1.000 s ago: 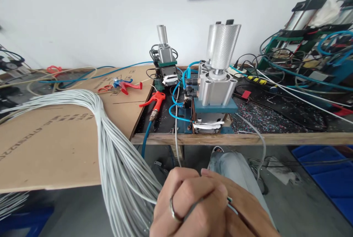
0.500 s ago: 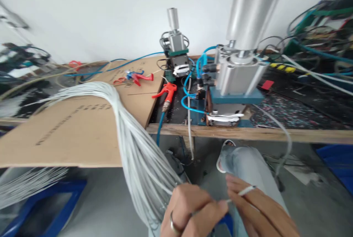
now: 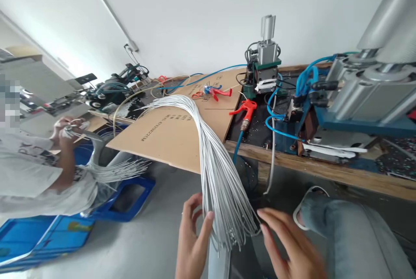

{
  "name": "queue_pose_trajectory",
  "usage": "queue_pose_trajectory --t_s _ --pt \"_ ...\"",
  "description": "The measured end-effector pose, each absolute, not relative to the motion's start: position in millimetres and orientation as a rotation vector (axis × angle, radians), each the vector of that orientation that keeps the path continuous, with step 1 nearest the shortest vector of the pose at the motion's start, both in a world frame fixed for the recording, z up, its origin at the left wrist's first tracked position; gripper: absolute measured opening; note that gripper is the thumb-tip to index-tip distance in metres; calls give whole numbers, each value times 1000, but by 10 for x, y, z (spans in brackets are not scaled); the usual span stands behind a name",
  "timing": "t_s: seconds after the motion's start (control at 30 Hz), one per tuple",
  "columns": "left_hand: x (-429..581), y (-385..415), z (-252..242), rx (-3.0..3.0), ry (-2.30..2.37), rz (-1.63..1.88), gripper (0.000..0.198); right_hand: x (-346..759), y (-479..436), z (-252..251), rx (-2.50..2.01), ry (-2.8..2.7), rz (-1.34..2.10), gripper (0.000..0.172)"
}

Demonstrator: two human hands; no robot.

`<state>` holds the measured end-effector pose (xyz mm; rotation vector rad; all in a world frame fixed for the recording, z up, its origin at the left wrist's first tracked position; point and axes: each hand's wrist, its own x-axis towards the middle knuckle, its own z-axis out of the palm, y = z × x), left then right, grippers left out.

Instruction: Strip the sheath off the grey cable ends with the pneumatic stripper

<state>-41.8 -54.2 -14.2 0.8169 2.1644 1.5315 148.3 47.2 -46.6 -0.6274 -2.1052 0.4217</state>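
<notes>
A thick bundle of grey wires (image 3: 211,162) drapes from a cardboard sheet (image 3: 182,134) over the bench edge and hangs down to its cut ends. My left hand (image 3: 192,238) is open on the left of the hanging ends, its fingers brushing the wires. My right hand (image 3: 287,242) is open on the right of the ends, fingers stretched out, holding nothing. My knee in jeans (image 3: 344,227) is at the lower right.
A pneumatic press with blue hoses (image 3: 354,97) stands on the wooden bench (image 3: 325,173) at right; a smaller press (image 3: 264,69) sits behind. A red air gun (image 3: 245,110) and scissors (image 3: 212,92) lie near the cardboard. Another person (image 3: 39,170) at left handles wires above blue crates (image 3: 48,231).
The view has swung left and the other person came into sight. Both my hands have opened: the single wire pinched earlier is gone from my fingers, and they now flank the bundle's ends.
</notes>
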Motion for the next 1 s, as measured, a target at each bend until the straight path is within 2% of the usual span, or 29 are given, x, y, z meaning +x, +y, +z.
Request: queue_pose_trajectory --t_s 0.1,0.17,0.23,0.4,0.6,0.73,0.83,1.0 --pt "-286 -443 -86 769 2057 1470 60 1202 711 -364 -705 -2122 416 30" --pt "-239 -408 -49 784 2037 1445 63 1120 806 -357 -730 -2151 478 34" --pt "-232 -396 -24 833 2035 1397 61 1153 839 -381 -751 -2131 574 32" --pt "-281 -411 -69 886 2025 1310 52 1495 735 -527 -754 -2140 752 14" --pt "-293 -459 -186 905 2129 1498 51 1540 396 -888 -817 -2256 692 26" --pt "-306 -509 -133 1015 2198 1728 39 1401 297 -1047 -860 -2277 566 31" --pt "-321 -563 -51 1101 2228 1762 35 1436 321 -958 -821 -2278 548 32" --pt "-412 -549 81 1376 2251 1740 29 1810 496 -340 -769 -2127 646 15"
